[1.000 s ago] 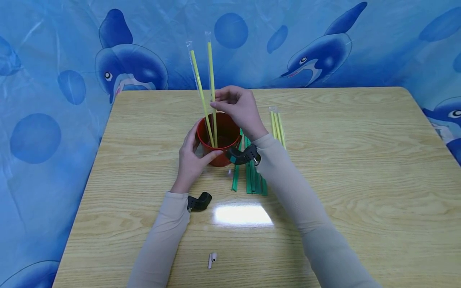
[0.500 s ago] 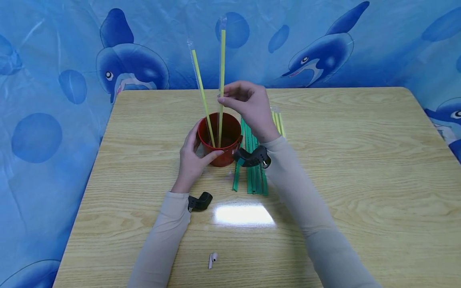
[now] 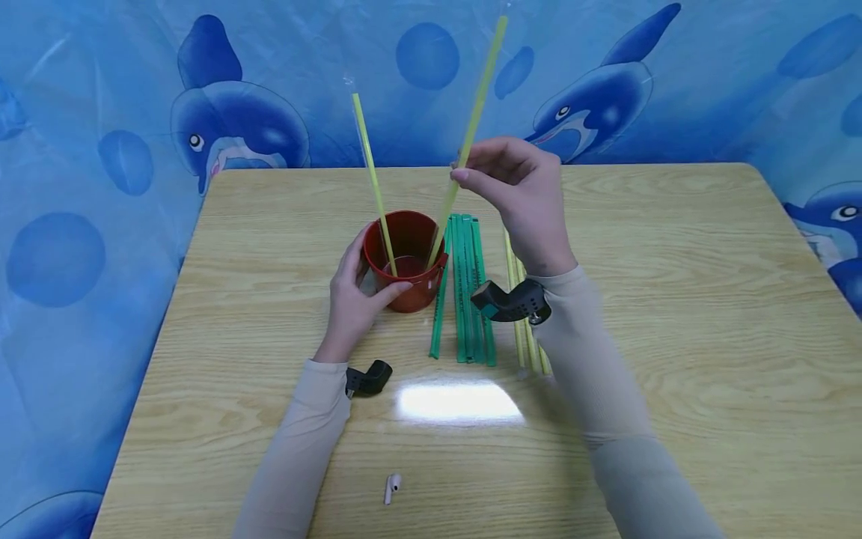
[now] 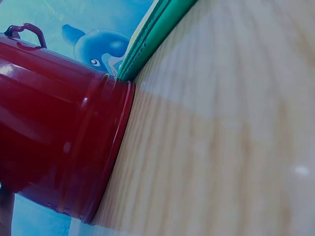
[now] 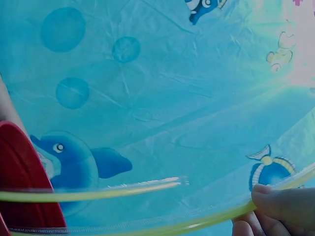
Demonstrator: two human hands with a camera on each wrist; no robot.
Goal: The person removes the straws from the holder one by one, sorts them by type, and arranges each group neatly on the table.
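My left hand (image 3: 352, 303) grips a small red metal bucket (image 3: 417, 296) from its left side, thumb along the near wall. In the left wrist view the bucket (image 4: 54, 123) stands on the table, with a small handle loop near its rim. Between thumb and fingertips my right hand (image 3: 528, 198) pinches a yellow drinking straw (image 3: 480, 97) in a clear wrapper. That straw leans to the right, its lower end still inside the bucket. A second wrapped yellow straw (image 3: 369, 161) leans left in the bucket, untouched by either hand.
Several green wrapped sticks (image 3: 469, 299) lie side by side just right of the bucket. Several yellow straws (image 3: 528, 344) lie beyond them, partly under my right forearm. A white earbud (image 3: 390, 488) lies near the front of the wooden table (image 3: 707, 337).
My right hand has moved right and slightly up, raising the pinched straw and tilting it rightward, away from the other straw. My left hand and the bucket have stayed in place.
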